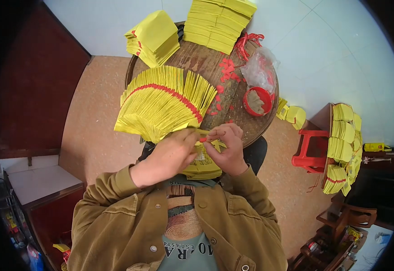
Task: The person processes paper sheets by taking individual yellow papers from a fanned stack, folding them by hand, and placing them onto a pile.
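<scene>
Nearest, at the bottom, is the wearer's open brown jacket (pixel 115 226) over a grey-green printed shirt (pixel 188 253). Just beyond it, a yellow paper bundle (pixel 202 169) lies near the person's lap, below the hands. The left hand (pixel 172 151) is back-up with curled fingers, at the narrow end of a yellow paper fan (pixel 161 101); exactly what it grips is hidden. The right hand (pixel 227 147) is nearly closed, thumb and fingers pinching around a small red piece (pixel 203 140), close to the left fingertips.

The fan spreads over the near left part of a round wooden table (pixel 206 56), a red band curving across its folds. To its right are scattered red scraps (pixel 227 67), a red bowl (pixel 257 101) holding something greyish-brown, and a clear plastic bag (pixel 259 70) beside it. At the far side are two yellow stacks (pixel 217 22) and a bunch of red strips (pixel 247 45). Off to the right, a red stool (pixel 310 149) stands beside more yellow bundles (pixel 341 144).
</scene>
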A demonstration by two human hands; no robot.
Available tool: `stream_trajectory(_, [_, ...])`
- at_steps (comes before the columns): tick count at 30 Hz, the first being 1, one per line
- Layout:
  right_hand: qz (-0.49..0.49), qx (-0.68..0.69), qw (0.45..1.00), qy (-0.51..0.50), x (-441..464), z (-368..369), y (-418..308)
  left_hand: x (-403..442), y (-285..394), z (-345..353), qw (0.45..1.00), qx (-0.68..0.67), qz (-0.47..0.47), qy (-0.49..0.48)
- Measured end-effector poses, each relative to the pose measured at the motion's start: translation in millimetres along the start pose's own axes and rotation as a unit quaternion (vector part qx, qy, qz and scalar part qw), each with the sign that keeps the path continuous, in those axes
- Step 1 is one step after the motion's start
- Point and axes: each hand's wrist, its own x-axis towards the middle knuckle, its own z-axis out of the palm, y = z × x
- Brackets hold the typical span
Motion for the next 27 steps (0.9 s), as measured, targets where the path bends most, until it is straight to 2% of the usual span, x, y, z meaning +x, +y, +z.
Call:
stream_trajectory(3, [-0.008,0.013,1.0,-0.002,-2.3,0.6,2.1,-11.1,11.4,-21.2,0.983,0.17,0.062,0.002])
stream_trajectory(9, [-0.002,0.037,0.999,0.011,-4.7,3.6,4.5,-21.6,20.7,-43.5,0.99,0.137,-0.018,0.016])
stream_trajectory(13, [-0.021,0.038,0.999,0.011,-3.3,1.2,1.7,8.3,15.6,-56.7,0.966,0.178,0.187,-0.029])
stream_trajectory(14, [-0.023,0.039,0.999,0.013,-2.9,1.3,3.1,9.1,14.4,-57.7,0.965,0.181,0.188,-0.029])
stream_trajectory(19, [-0.037,0.074,0.996,0.018,-3.7,7.9,13.0,9.0,2.7,-66.2,0.96,0.232,0.148,-0.058])
stream_trajectory(23, [-0.062,0.086,0.994,0.024,5.1,9.4,18.3,1.2,16.0,-61.4,0.948,0.314,0.02,-0.048])
stream_trajectory(24, [-0.064,0.086,0.994,0.024,6.5,9.0,18.5,3.3,18.1,-58.6,0.948,0.316,0.02,-0.046])
stream_trajectory(27, [-0.058,0.079,0.995,0.026,5.2,8.6,14.8,10.1,25.7,-39.5,0.979,0.19,-0.078,-0.003])
